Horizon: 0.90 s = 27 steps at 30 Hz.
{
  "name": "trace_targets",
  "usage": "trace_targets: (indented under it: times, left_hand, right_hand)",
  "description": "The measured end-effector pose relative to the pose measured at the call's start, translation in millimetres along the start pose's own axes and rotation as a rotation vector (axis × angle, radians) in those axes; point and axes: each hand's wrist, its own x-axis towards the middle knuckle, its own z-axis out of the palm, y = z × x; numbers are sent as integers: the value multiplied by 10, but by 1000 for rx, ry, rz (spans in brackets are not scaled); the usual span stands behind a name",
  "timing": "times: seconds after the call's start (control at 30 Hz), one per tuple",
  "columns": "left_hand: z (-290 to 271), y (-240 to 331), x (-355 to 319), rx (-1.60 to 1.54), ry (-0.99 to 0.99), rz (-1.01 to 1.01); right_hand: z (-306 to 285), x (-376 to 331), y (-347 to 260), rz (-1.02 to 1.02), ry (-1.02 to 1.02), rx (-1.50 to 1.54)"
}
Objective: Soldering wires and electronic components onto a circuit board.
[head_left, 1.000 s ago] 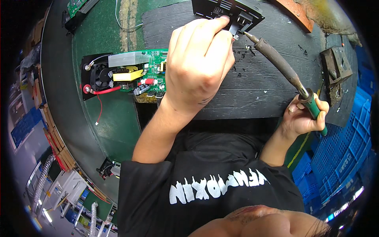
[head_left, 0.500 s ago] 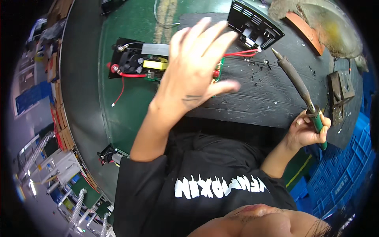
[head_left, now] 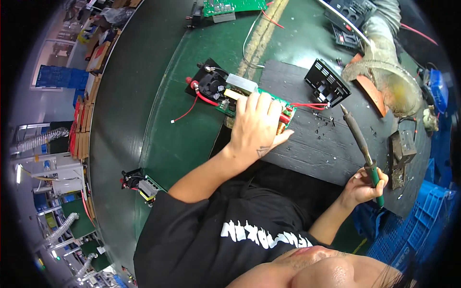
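My left hand (head_left: 253,122) is over a circuit board (head_left: 224,109), its fingers close together and curled over the far edge, the thumb on the near side. The hand hides the board's middle. At the board's left end are a black fan (head_left: 210,85) on an end plate and a thick red wire. Two red wires (head_left: 309,105) run from its right end to a slotted black panel (head_left: 326,82), standing tilted on the dark mat. In my right hand (head_left: 363,188) is a soldering iron (head_left: 357,134) with a green handle. Its tip points up beside the panel's lower corner.
A fume-extraction hood (head_left: 404,89) and an orange-brown block (head_left: 372,93) stand at the back right. Nearer is a metal block (head_left: 403,146). Blue crates (head_left: 413,223) sit at lower right. Another fan-and-board unit (head_left: 141,186) lies left; a green board (head_left: 233,6) lies at the top.
My left hand has come down from above the board, and its spread fingers have closed over it. The view has shifted. My right hand still holds the soldering iron.
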Motion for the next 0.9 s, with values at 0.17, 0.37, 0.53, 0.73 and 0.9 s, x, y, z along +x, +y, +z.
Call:
trace_targets:
  times: [0.17, 0.37, 0.53, 0.73, 0.9]
  left_hand:
    - [112, 8, -180, 49, 3, -19]
    - [-145, -94, -84, -62, 159, -11]
    - [-965, -651, -92, -587, 180, -398]
    - [-1836, -2154, -251, -1284, 446, -754]
    - [-2568, -3181, -812, -1126, 614, -909]
  right_hand:
    - [100, -21, 7, -27, -10, 0]
    - [151, -31, -28, 12, 48, -24]
    - [148, -13, -33, -13, 49, -1]
    - [131, -40, -60, 26, 24, 38]
    - [175, -55, -69, 9, 14, 22]
